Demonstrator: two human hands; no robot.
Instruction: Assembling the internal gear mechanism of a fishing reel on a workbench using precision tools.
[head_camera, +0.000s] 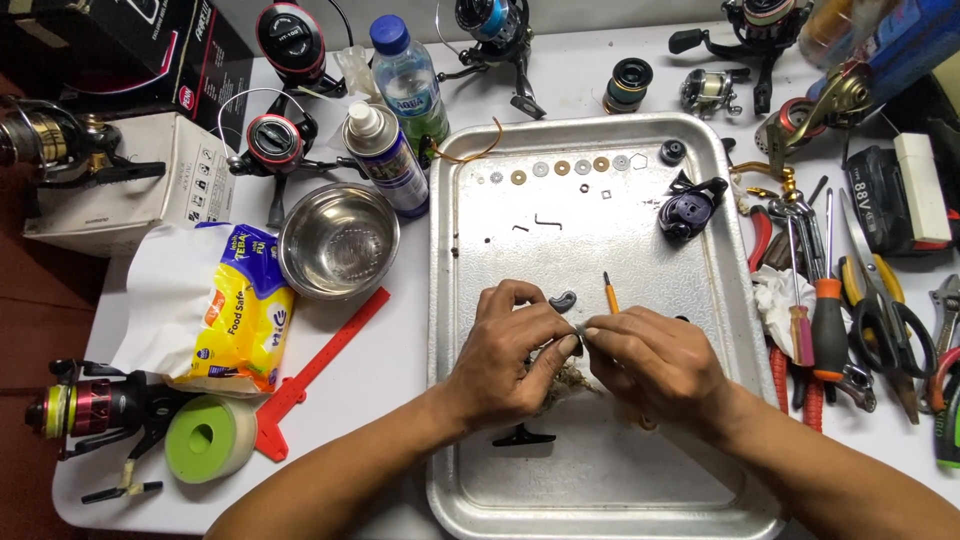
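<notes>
Over the near half of a metal tray, my left hand and my right hand meet fingertip to fingertip. Together they pinch a small metal part, mostly hidden by the fingers. An orange-handled small tool sticks up from my right hand. A tuft of fibrous material shows beneath the hands. A small dark curved piece lies just beyond my left fingers. On the tray's far side sit a row of washers and a dark reel body part. A black lever piece lies near my left wrist.
Left of the tray stand a steel bowl, a spray can, a water bottle, a yellow tissue pack, a red caliper and a green tape roll. Fishing reels ring the table. Screwdrivers, pliers and scissors crowd the right.
</notes>
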